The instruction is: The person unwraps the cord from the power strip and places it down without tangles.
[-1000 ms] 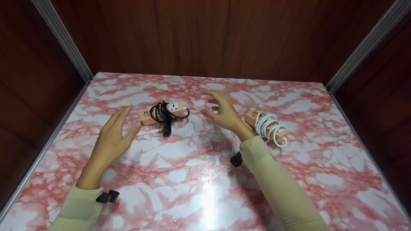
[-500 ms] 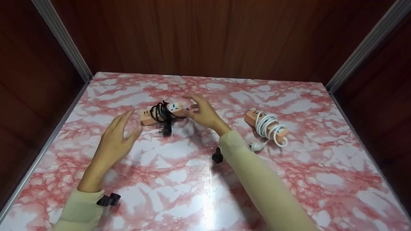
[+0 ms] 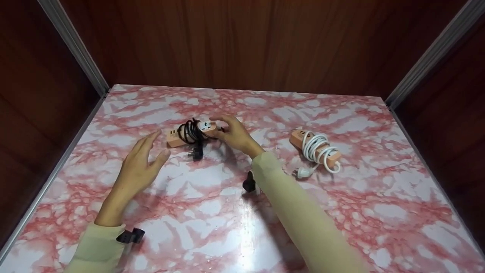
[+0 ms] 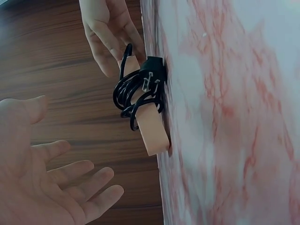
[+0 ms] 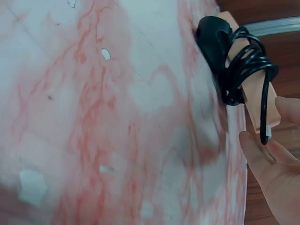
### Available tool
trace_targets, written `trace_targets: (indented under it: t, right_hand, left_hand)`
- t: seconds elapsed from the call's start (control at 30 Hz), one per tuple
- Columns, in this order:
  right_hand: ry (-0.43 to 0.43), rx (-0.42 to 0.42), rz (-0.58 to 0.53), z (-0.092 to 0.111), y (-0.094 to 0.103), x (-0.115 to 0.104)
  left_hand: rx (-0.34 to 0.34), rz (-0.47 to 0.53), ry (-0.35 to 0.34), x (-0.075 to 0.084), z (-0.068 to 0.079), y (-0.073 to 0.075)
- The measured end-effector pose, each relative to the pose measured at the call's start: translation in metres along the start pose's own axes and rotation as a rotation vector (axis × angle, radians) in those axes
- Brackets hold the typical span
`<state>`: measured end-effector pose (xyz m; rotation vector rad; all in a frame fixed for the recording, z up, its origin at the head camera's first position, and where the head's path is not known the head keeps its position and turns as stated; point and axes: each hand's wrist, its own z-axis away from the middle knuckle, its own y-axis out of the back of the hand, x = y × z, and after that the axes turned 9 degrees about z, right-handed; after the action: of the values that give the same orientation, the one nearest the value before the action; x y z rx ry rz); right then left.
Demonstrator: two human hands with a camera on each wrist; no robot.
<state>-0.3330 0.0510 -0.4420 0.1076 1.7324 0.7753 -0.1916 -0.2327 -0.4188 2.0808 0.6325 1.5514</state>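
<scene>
An orange power strip [image 3: 175, 138], wound with a black cord [image 3: 190, 131], lies toward the back, left of centre. My right hand [image 3: 235, 134] is at its right end, thumb on the near side and forefinger on the far side, pinching that end. The black plug [image 3: 196, 152] lies in front of the strip, as the right wrist view shows the plug [image 5: 213, 42] up close. My left hand [image 3: 137, 167] hovers left of the strip with its fingers spread and holds nothing. In the left wrist view, the left palm [image 4: 33, 187] faces the strip [image 4: 152, 131], apart from it.
A second orange power strip [image 3: 298, 138], wrapped in a white cord [image 3: 314, 147], lies to the right, its white plug [image 3: 304, 173] beside it. The red-and-white marbled table [image 3: 212, 223] is enclosed by dark wooden panels [image 3: 242, 45] at the back and sides.
My right hand has moved left, from between the two strips to the right end of the black-corded one, and its fingers have drawn in around it. My left hand has barely moved.
</scene>
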Motion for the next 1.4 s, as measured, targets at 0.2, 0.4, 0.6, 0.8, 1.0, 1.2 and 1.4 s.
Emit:
trace_targets:
  t: [0.2,0.4,0.6,0.8,1.0,1.2,1.4]
  right_hand:
    - [0.040,0.001,0.045,-0.006,-0.005,0.001]
    - [0.008,-0.027,-0.018,-0.010,-0.006,0.000]
    - [-0.044,-0.020,-0.102,-0.013,-0.009,0.002]
    - [-0.077,-0.009,-0.181,-0.017,-0.014,0.003]
    - [-0.070,0.010,-0.136,-0.019,-0.016,0.003]
    - [-0.092,0.002,-0.157,-0.022,-0.020,0.003]
    - [-0.084,-0.028,-0.197,-0.023,-0.025,0.004]
  left_hand:
    - [-0.005,0.011,0.012,0.000,0.000,-0.001]
    - [-0.008,0.005,0.012,-0.001,0.001,-0.002]
    - [0.000,-0.003,0.005,-0.002,0.001,-0.002]
    - [-0.007,-0.001,0.018,-0.003,0.003,-0.001]
    - [-0.020,0.009,0.022,-0.002,0.001,-0.003]
    - [-0.038,0.007,0.026,-0.003,0.001,-0.004]
    - [-0.068,-0.008,0.033,-0.002,0.000,-0.007]
